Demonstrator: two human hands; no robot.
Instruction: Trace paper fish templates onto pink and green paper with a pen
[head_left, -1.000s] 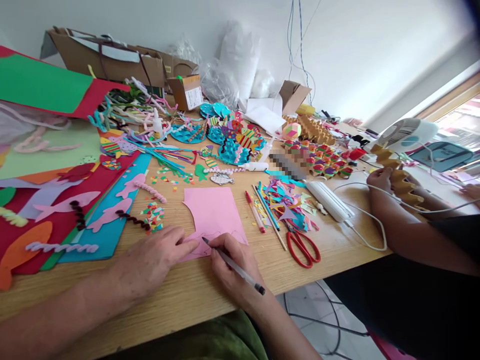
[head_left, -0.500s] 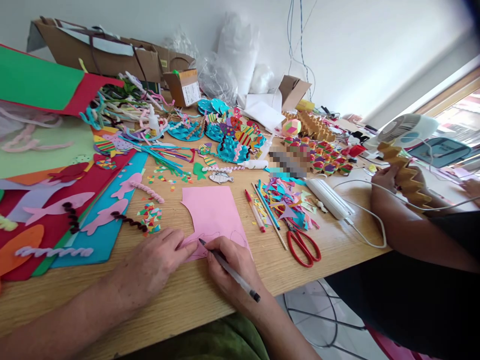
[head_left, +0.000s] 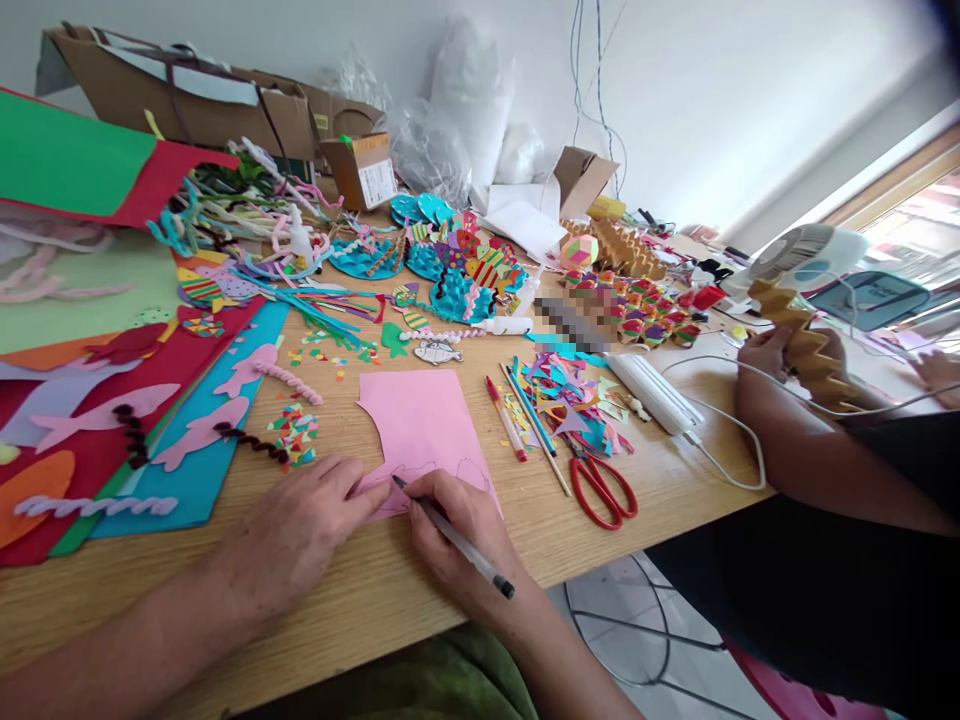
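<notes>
A pink sheet of paper (head_left: 420, 415) lies on the wooden table, with fish-like outlines drawn in dark ink near its lower edge. My right hand (head_left: 457, 530) grips a pen (head_left: 469, 550) with a clear barrel and black ends, its tip on the paper. My left hand (head_left: 307, 520) rests flat at the sheet's lower left, fingertips touching the paper and holding nothing. Pink paper fish (head_left: 202, 430) with twisted pipe cleaners lie left of the sheet. To the right are a red pen (head_left: 506, 420), thin sticks (head_left: 536, 425) and red-handled scissors (head_left: 600, 490).
Paper scraps (head_left: 570, 395) and a white power strip (head_left: 652, 395) with a cable lie to the right. Coloured sheets (head_left: 199, 490) cover the left side. Cardboard boxes (head_left: 360, 170) stand at the back. Another person's hand (head_left: 765, 350) holds a wavy brown cardboard strip (head_left: 806, 350).
The whole view has shifted slightly, so things appear a little further left. Both my hands keep nearly the same place on the pink paper, and the pen stays in my right hand.
</notes>
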